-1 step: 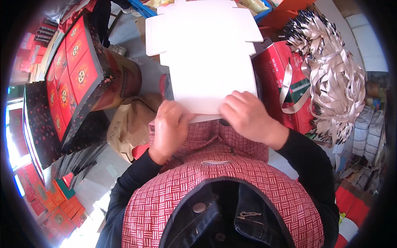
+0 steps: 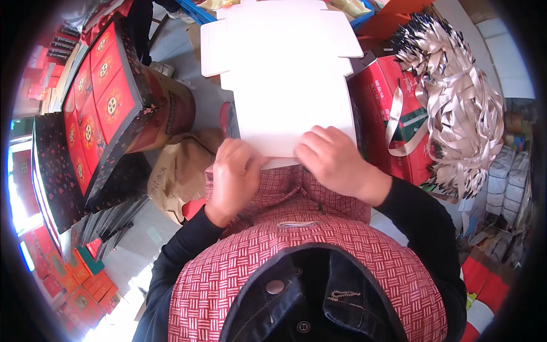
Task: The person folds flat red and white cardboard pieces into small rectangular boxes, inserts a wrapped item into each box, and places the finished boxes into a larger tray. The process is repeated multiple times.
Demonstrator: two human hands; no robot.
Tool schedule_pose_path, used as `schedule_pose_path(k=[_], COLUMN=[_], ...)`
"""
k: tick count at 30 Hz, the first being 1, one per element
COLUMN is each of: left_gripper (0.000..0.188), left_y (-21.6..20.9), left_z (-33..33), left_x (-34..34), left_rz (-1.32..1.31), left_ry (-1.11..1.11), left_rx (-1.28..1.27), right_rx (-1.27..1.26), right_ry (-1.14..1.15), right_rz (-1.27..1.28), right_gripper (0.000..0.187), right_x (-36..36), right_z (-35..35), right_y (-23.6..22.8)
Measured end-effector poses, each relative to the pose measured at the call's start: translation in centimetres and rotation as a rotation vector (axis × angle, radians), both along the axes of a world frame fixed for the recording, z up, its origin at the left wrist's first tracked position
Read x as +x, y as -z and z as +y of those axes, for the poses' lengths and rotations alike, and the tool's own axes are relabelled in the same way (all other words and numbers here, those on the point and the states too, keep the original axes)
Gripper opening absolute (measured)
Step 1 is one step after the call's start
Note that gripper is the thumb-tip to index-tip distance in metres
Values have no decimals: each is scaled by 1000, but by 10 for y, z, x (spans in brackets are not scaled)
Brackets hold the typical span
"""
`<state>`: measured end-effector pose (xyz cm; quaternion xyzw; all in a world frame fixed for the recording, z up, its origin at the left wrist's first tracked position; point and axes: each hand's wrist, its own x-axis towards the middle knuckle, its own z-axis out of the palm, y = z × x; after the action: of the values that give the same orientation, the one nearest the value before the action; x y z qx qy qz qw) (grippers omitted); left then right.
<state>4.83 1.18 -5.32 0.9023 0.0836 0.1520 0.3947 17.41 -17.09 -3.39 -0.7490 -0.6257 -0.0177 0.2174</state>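
Note:
A white unfolded cardboard box blank (image 2: 290,85) with side tabs extends away from my lap, its plain side up. Its near edge lies between my hands, with a narrow strip at that edge bent. At the near left corner, my left hand (image 2: 235,176) is closed on the card, the thumb toward the edge. My right hand (image 2: 333,162) has its fingers curled on the near edge, right of the middle. Its fingertips are partly hidden behind the knuckles.
On the left, a dark floral carton (image 2: 145,105) holds several red boxes (image 2: 88,131), with a brown paper bag (image 2: 179,171) beside it. To the right lie a red gift box (image 2: 379,97) and a big bundle of beige ribbons (image 2: 461,108). A blue crate edge (image 2: 194,11) shows behind the blank.
My right hand has slid slightly left along the near edge of the box blank. My left hand and the blank have stayed in place.

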Motion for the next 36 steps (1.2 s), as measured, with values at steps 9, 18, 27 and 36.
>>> schedule_pose_path(k=[9,18,27,36], left_gripper=[15,19,27,31], left_y=[-6,-4,12,-10], left_z=[0,-1,4,3], left_x=[1,3,-3,-8], left_rz=[13,42,271,6], left_ry=[-12,-107,-305,-224], left_rx=[232,193,-226,75], right_rx=[19,-4,98,5], right_ry=[27,272,766,405], right_rz=[137,246,660,-15], right_gripper=[10,14,19,42], right_x=[8,30,4,-9], right_z=[4,-49,-49,-27], right_y=[8,-2,16,-36])
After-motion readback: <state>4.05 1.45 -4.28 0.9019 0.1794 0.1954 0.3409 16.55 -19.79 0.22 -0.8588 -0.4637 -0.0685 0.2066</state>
